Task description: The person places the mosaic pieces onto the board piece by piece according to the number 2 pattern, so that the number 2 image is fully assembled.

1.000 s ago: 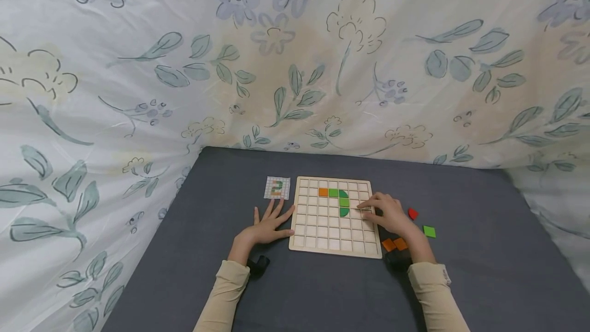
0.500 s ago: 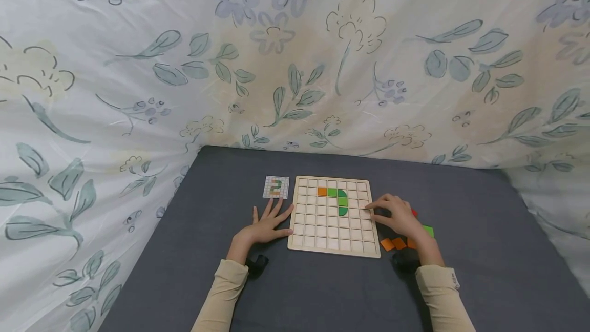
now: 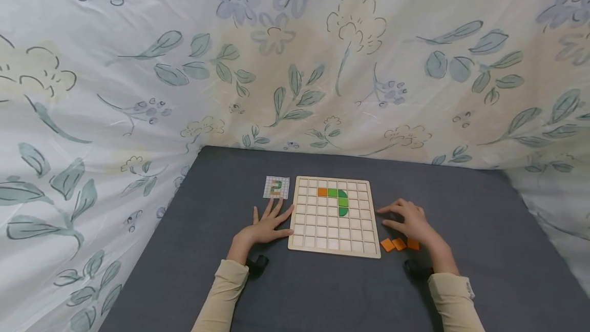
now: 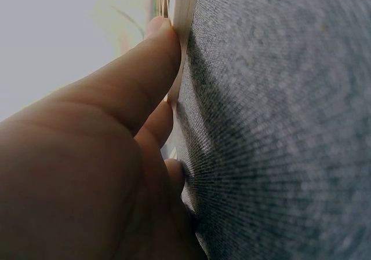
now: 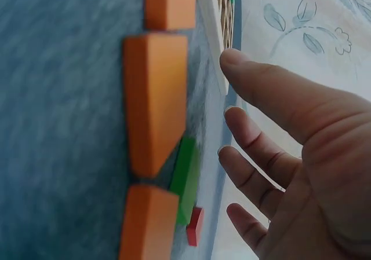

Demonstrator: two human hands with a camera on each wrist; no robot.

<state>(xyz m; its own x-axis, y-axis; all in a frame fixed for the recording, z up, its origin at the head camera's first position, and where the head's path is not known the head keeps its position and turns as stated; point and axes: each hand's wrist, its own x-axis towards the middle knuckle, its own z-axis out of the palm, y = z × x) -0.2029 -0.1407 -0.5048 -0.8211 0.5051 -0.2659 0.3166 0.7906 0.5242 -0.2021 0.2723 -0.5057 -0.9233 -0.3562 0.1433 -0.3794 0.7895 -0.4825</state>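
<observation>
A wooden grid board (image 3: 315, 229) lies flat on the table. Near its top an orange square (image 3: 322, 191) and a green square (image 3: 332, 192) form a row, ending in a dark green rounded piece (image 3: 342, 193); a green square (image 3: 343, 202) and another rounded piece (image 3: 343, 211) sit below that. My left hand (image 3: 265, 227) rests spread on the table, thumb and fingertips at the board's left edge. Just off the right edge, my right hand (image 3: 410, 222) hovers with bent, parted fingers and holds nothing. Beside it are orange pieces (image 3: 399, 243). The right wrist view shows a green piece (image 5: 185, 182) and a red piece (image 5: 195, 226).
A small printed card (image 3: 276, 187) with a figure-2 pattern lies above my left hand. Dark cloth (image 3: 332, 291) covers the table. A floral curtain (image 3: 295, 76) hangs behind it and down the left side.
My right hand has moved right, from over the board to beside it. In the head view it now covers the red and green loose pieces and uncovers a third orange one. The left hand stays put.
</observation>
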